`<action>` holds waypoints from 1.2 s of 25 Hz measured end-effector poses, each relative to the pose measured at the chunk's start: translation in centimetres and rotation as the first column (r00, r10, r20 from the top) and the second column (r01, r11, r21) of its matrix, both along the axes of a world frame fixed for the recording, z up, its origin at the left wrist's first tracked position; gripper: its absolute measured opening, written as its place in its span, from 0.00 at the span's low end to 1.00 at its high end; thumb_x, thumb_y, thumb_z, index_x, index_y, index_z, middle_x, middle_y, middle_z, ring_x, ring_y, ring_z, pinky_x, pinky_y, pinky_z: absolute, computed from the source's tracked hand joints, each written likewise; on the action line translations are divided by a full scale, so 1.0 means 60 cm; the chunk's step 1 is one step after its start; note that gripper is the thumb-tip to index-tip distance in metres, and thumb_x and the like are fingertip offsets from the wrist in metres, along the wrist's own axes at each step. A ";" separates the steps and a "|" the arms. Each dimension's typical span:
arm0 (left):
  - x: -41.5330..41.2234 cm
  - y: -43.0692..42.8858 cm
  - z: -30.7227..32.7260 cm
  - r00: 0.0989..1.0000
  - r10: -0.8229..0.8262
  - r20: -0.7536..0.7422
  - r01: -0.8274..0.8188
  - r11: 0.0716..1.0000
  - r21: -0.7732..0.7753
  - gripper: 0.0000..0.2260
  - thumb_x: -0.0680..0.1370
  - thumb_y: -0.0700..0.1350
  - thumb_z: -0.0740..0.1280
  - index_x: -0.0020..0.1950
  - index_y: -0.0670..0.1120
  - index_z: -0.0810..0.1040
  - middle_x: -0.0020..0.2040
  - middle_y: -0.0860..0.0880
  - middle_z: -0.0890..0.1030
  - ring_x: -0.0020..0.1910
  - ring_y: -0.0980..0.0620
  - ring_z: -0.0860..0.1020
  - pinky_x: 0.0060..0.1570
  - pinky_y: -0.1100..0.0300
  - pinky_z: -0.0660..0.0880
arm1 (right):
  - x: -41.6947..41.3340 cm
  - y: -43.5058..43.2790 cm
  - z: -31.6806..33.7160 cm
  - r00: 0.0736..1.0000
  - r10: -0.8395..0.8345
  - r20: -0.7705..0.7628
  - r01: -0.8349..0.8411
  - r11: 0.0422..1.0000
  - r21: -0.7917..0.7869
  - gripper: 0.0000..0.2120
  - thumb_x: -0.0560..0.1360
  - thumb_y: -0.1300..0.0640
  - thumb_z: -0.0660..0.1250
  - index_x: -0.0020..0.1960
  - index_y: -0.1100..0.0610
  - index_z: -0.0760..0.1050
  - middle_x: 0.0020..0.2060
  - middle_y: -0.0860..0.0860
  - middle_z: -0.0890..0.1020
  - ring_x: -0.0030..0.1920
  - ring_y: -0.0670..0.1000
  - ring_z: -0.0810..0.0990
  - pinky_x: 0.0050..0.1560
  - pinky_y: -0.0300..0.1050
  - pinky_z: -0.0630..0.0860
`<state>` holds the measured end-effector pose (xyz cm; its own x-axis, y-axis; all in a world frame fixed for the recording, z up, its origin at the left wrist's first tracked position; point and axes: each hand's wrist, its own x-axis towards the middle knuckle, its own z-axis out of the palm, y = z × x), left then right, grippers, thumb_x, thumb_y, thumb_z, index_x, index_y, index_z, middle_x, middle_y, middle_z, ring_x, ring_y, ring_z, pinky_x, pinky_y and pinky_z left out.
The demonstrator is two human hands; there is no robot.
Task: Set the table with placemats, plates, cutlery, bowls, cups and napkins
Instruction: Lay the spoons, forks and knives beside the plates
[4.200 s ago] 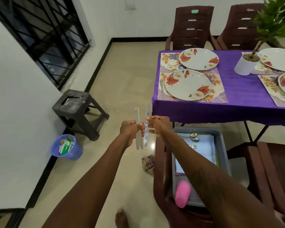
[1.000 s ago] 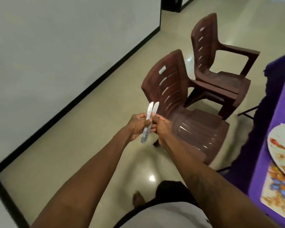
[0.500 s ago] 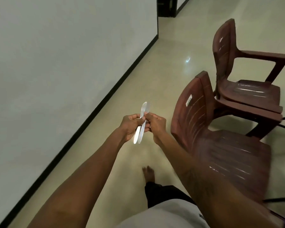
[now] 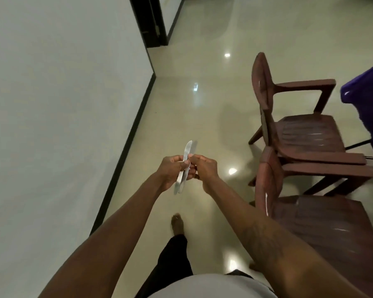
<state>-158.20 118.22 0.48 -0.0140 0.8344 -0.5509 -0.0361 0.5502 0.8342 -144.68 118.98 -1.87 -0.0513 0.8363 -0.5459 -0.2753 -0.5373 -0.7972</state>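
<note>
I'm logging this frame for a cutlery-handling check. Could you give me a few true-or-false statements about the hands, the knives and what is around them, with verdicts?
1. The left hand and the right hand both hold the knives. True.
2. The knives rest on a chair seat. False: they are held in the air above the floor.
3. The nearer chair and the farther chair stand on the person's right. True.
4. The forward foot wears a shoe. False: the foot is bare.
5. A purple tablecloth shows at the right edge. True.
</note>
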 end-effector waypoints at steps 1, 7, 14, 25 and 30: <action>-0.006 0.047 -0.006 0.999 -0.048 0.003 0.048 0.999 -0.007 0.09 0.82 0.35 0.67 0.59 0.32 0.80 0.52 0.33 0.85 0.47 0.38 0.86 0.46 0.48 0.85 | -0.005 0.036 -0.005 1.000 -0.029 0.010 0.029 1.000 0.002 0.10 0.76 0.56 0.75 0.50 0.63 0.85 0.40 0.59 0.87 0.36 0.56 0.85 0.45 0.55 0.84; -0.017 0.344 0.016 0.942 -0.332 -0.043 0.331 0.943 -0.017 0.07 0.81 0.34 0.68 0.57 0.33 0.80 0.50 0.34 0.85 0.47 0.36 0.86 0.48 0.42 0.84 | -0.020 0.271 0.020 0.962 -0.264 0.068 0.264 0.965 0.003 0.08 0.76 0.57 0.75 0.50 0.62 0.86 0.39 0.58 0.85 0.35 0.54 0.82 0.39 0.48 0.83; 0.076 0.671 0.053 0.834 -0.542 -0.107 0.547 0.837 0.020 0.06 0.80 0.37 0.70 0.56 0.36 0.82 0.47 0.36 0.86 0.45 0.37 0.87 0.48 0.42 0.84 | 0.048 0.538 0.050 0.865 -0.499 0.056 0.494 0.865 0.083 0.08 0.78 0.54 0.74 0.50 0.59 0.86 0.45 0.61 0.87 0.37 0.53 0.84 0.44 0.54 0.86; 0.363 1.191 0.053 0.779 -0.624 -0.060 0.626 0.779 0.025 0.08 0.81 0.36 0.70 0.59 0.34 0.81 0.50 0.32 0.85 0.49 0.37 0.86 0.52 0.39 0.83 | 0.301 1.029 0.060 0.758 -0.650 -0.059 0.652 0.752 0.099 0.06 0.80 0.58 0.71 0.51 0.60 0.84 0.40 0.56 0.88 0.35 0.51 0.85 0.36 0.45 0.82; 0.539 1.359 0.045 0.679 -0.731 -0.064 0.733 0.680 0.003 0.09 0.81 0.36 0.69 0.60 0.34 0.81 0.52 0.34 0.85 0.50 0.38 0.87 0.53 0.39 0.83 | 0.451 1.179 0.037 0.638 -0.769 -0.041 0.770 0.634 0.079 0.07 0.79 0.57 0.72 0.54 0.59 0.85 0.43 0.58 0.88 0.39 0.53 0.87 0.37 0.45 0.82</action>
